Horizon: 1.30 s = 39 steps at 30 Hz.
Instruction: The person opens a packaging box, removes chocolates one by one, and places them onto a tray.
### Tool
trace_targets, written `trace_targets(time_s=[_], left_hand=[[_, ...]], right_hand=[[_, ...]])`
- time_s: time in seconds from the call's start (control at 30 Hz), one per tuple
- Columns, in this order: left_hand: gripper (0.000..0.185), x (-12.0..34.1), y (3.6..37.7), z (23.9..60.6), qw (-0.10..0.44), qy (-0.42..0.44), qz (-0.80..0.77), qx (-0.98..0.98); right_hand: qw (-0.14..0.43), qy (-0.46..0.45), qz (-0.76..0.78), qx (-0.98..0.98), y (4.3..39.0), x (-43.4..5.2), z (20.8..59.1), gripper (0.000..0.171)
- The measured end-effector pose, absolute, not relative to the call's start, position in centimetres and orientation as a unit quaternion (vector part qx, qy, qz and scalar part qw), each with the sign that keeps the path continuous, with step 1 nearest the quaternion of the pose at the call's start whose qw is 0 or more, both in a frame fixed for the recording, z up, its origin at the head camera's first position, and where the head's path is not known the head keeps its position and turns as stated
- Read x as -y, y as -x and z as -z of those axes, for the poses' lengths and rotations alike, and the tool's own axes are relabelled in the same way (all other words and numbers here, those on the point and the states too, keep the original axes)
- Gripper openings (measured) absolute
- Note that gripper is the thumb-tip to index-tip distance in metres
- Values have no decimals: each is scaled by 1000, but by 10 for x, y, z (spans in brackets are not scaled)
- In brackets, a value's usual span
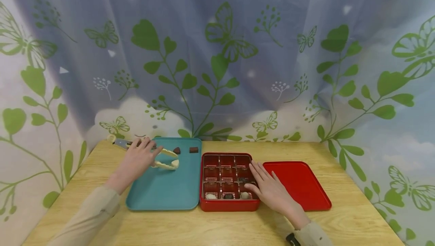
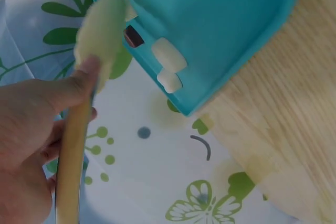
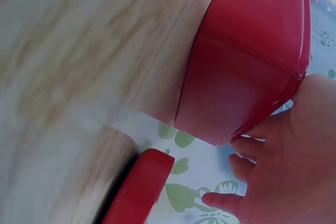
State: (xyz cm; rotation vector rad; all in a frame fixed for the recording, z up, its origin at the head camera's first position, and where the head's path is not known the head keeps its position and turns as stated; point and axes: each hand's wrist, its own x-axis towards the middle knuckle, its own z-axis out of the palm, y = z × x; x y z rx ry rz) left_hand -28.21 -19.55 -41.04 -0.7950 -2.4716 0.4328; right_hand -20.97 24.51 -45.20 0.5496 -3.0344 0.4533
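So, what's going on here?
A person holds a pair of tongs in the left hand, over a blue tray. The right hand rests at the right edge of a divided red box. Small pieces sit in its front compartments; dark brown pieces lie toward the tray's far edge.

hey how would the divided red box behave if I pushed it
The red box would probably slide rather than tip, being broad and low. Its straight walls suggest it's stiff, and their glossy finish may feel slippery.
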Motion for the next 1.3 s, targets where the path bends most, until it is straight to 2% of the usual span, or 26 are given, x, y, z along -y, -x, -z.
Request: trace_targets(time_s=[0.2,0.43,0.6,0.73,0.87,1.07,1.3], left_hand=[[61,192,273,408,276,313,-124,900],[57,169,265,402,341,374,-58,860],[77,145,264,400,410,401,-47,818],[83,125,263,398,446,406,-78,794],[77,105,262,393,436,419,-105,789],[78,75,262,386,423,429,-122,789],[77,46,265,373,400,437,-135,794]], right_hand=[[11,-174,-147,974,209,-248,452,81],[15,-174,-147,974,208,-251,453,81],[16,-172,-148,974,209,-251,454,81],[15,-174,-149,973,209,-249,456,82],[20,-178,-151,972,210,-248,456,81],[27,-187,-152,970,209,-247,455,81],[8,-189,-150,970,207,-247,448,84]])
